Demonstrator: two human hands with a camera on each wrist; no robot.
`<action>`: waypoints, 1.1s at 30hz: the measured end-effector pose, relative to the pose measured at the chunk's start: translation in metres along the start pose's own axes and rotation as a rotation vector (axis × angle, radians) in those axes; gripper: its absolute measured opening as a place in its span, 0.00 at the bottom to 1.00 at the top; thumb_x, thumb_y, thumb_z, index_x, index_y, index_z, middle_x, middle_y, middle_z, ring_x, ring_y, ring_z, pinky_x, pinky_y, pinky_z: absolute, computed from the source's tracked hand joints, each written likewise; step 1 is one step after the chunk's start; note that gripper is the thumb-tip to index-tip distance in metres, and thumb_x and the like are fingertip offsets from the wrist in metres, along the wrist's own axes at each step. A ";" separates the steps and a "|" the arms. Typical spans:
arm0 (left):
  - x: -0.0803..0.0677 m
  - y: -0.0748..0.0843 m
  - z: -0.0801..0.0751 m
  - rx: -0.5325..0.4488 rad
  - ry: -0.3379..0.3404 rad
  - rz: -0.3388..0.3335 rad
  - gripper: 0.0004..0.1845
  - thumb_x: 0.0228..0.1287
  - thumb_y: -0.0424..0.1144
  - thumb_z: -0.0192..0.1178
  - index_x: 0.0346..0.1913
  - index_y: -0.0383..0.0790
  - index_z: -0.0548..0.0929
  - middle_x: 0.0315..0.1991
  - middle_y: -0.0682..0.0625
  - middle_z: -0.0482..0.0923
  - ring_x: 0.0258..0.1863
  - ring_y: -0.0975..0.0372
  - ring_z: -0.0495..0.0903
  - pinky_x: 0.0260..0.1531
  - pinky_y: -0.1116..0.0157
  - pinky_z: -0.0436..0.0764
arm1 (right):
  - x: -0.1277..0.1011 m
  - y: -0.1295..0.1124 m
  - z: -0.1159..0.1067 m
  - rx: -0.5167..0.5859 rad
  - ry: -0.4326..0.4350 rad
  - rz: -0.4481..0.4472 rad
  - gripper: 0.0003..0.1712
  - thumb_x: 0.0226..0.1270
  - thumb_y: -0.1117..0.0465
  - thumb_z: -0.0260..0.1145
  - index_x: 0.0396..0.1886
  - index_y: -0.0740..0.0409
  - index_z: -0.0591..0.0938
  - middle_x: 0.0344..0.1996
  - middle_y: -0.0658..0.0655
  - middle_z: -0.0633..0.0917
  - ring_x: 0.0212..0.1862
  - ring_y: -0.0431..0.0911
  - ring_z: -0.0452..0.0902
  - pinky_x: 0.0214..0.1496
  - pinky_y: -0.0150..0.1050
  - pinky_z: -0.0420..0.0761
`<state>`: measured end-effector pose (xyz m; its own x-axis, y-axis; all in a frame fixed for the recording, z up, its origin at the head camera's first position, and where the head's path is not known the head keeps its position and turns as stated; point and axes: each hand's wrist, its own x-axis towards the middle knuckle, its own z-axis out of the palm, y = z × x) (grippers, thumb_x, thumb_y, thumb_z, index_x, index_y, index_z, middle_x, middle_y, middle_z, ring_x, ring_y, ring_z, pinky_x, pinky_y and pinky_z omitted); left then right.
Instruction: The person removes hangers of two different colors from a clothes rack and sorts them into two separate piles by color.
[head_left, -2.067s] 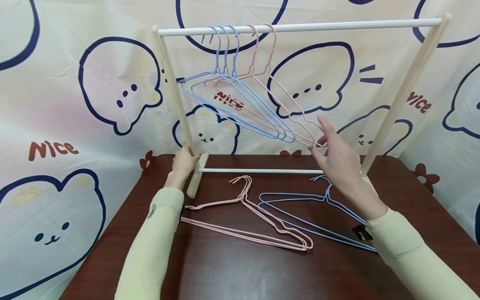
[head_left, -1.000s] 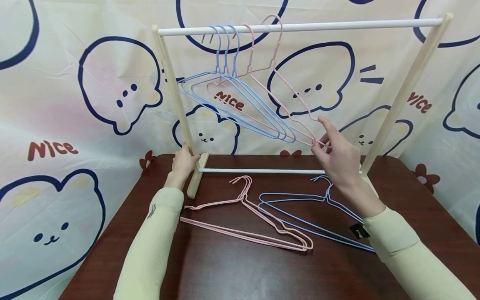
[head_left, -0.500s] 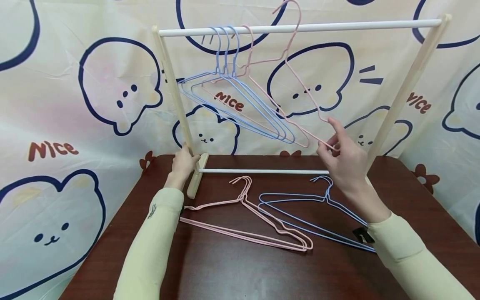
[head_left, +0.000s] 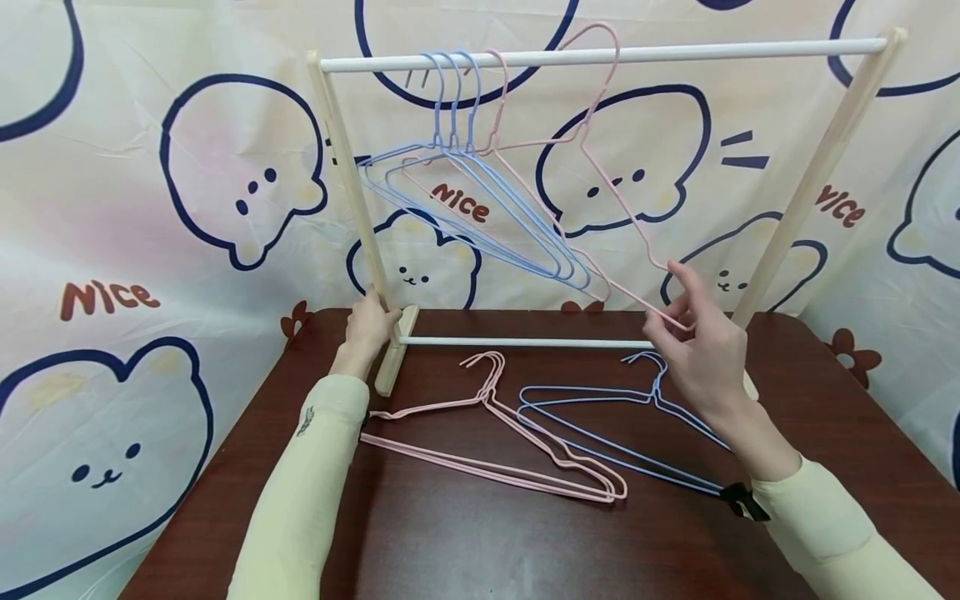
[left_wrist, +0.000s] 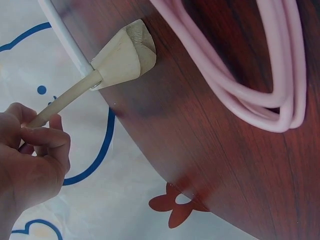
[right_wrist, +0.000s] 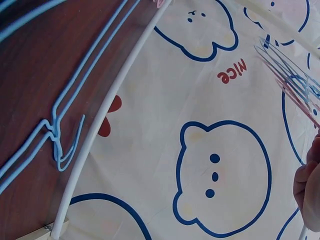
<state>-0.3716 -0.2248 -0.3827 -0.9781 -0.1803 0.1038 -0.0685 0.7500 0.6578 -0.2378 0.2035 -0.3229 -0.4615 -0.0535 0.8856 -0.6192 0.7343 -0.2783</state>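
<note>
My left hand (head_left: 371, 321) grips the left wooden post (head_left: 341, 158) of a tabletop rack near its foot; the left wrist view shows this hand (left_wrist: 35, 150) curled round the post (left_wrist: 65, 102). My right hand (head_left: 671, 308) pinches the lower right corner of a pink wire hanger (head_left: 615, 192). Its hook curves around the white top rail (head_left: 712, 50), to the right of the others. Three blue hangers (head_left: 455, 108) and one pink hanger (head_left: 497, 92) hang on the rail at the left. Only my right fingertips (right_wrist: 307, 190) show at the right wrist view's edge.
On the dark wooden table (head_left: 465, 542) lie pink hangers (head_left: 495, 433) and blue hangers (head_left: 615, 425) in front of the rack's white lower rail (head_left: 525, 342). The rack's right post (head_left: 817, 175) slants up beside my right hand. A cartoon-bear cloth (head_left: 150, 208) hangs behind.
My right hand lifted the pink hanger's hook above the top rail, carried it to the right and lowered it again, sinking a little toward the table. My left hand stayed on the post.
</note>
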 end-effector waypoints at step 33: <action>0.001 -0.003 0.002 0.012 -0.004 0.011 0.22 0.72 0.40 0.53 0.63 0.34 0.66 0.54 0.32 0.78 0.49 0.41 0.82 0.48 0.47 0.82 | -0.076 -0.014 -0.012 0.173 -0.178 0.295 0.39 0.53 0.76 0.72 0.67 0.55 0.75 0.23 0.46 0.73 0.22 0.31 0.65 0.21 0.25 0.64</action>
<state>-0.3729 -0.2259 -0.3860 -0.9795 -0.1696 0.1085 -0.0598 0.7597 0.6475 -0.1861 0.2057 -0.3818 -0.7298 0.0150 0.6835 -0.5341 0.6117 -0.5836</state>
